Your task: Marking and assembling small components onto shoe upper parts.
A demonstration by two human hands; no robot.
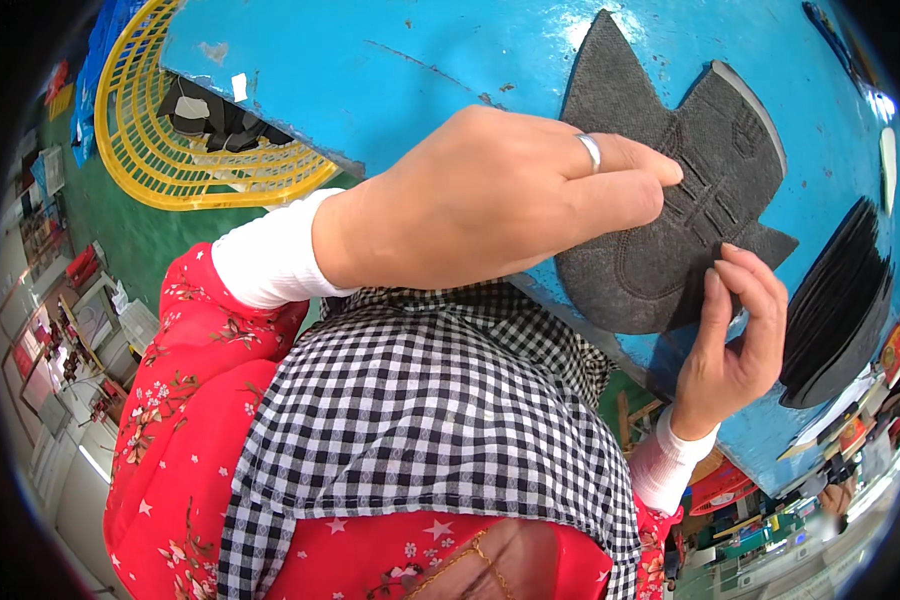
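My L hand (490,200), ring on, comes in from ctr-left over the dk grey shoe upper (700,160), which lies on the blue bench (390,110), upper right of frame. Thumb & index are drawn close over its slits; can't tell if they're closed on anything. R hand (740,350), right of ctr, has fingers bent, tips by the upper's near edge; can't tell if gripping. Stack of black pcs (840,300) far right; yellow basket (195,200) w/ dk scraps (225,125) upper left.
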